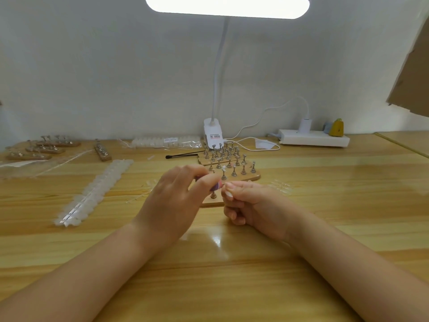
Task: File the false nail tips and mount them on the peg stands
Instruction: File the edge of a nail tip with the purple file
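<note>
Fingers point(204, 182) of the left hand point(171, 201) are curled round a small purple nail file point(215, 186), which is pinched between thumb and forefinger with its end pointing toward the right hand point(250, 203). Further left on the wooden table point(232, 287), a long strip of white nail tips point(92, 194) is laid out diagonally, and several peg stands point(41, 148) are set well back near the wall. At the centre, the file's tip is brought just beside the right hand's pinched thumb and forefinger, where a false nail tip appears to be held, though the piece itself is too small and blurred to be made out with certainty. The right hand's other fingers are folded into the palm. Just behind both hands a wooden stand point(210, 202) with one visible peg is partly hidden, and beyond it a cluster of peg stands point(228, 163) is grouped below the clip lamp point(213, 135). To the right, loose clear tips point(282, 185) are scattered on the table. The filing step is judged to be in hand. The next move would call for the filed tip to be pressed onto a free peg, with the file moved aside and the small piece kept steady.
</note>
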Demonstrator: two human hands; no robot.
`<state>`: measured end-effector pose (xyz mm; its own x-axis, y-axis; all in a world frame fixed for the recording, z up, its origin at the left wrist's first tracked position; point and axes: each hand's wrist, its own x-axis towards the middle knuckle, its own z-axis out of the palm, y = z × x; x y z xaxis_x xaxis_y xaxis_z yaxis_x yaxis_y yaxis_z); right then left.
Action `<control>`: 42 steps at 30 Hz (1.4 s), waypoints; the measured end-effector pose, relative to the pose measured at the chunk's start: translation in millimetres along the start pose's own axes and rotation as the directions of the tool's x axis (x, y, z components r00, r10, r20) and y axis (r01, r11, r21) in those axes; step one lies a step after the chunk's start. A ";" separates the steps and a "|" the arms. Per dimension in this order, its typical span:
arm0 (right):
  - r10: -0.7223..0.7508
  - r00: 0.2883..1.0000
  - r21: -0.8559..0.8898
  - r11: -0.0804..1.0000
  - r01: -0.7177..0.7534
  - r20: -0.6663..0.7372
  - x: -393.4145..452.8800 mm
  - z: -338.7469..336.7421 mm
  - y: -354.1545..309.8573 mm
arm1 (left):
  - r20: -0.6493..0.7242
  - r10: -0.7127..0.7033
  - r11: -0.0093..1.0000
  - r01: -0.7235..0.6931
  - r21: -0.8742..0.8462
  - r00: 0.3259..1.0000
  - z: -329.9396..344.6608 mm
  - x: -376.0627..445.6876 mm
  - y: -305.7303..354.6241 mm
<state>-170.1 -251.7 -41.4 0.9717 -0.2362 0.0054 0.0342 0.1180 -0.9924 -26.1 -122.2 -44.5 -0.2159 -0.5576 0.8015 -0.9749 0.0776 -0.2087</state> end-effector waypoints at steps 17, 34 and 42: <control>-0.044 0.996 0.032 0.998 0.047 -0.079 2.3 2.6 1.4 | -0.025 0.136 0.991 -0.136 -0.001 0.990 7.3 -2.5 14.6; -0.033 0.995 0.080 0.996 0.040 -0.091 3.7 -1.3 5.5 | -0.052 0.087 0.995 -0.089 -0.044 0.995 4.3 -0.8 8.5; -0.012 0.998 0.062 0.998 0.016 -0.058 -0.3 -0.8 0.1 | 0.035 -0.070 0.998 0.070 0.005 0.997 -1.1 1.5 3.8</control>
<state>-170.6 -252.4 -41.6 0.9560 -0.2932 0.0105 0.0641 0.1737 -0.9827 -30.2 -121.8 -43.4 -0.1449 -0.5904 0.7940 -0.9874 0.0344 -0.1546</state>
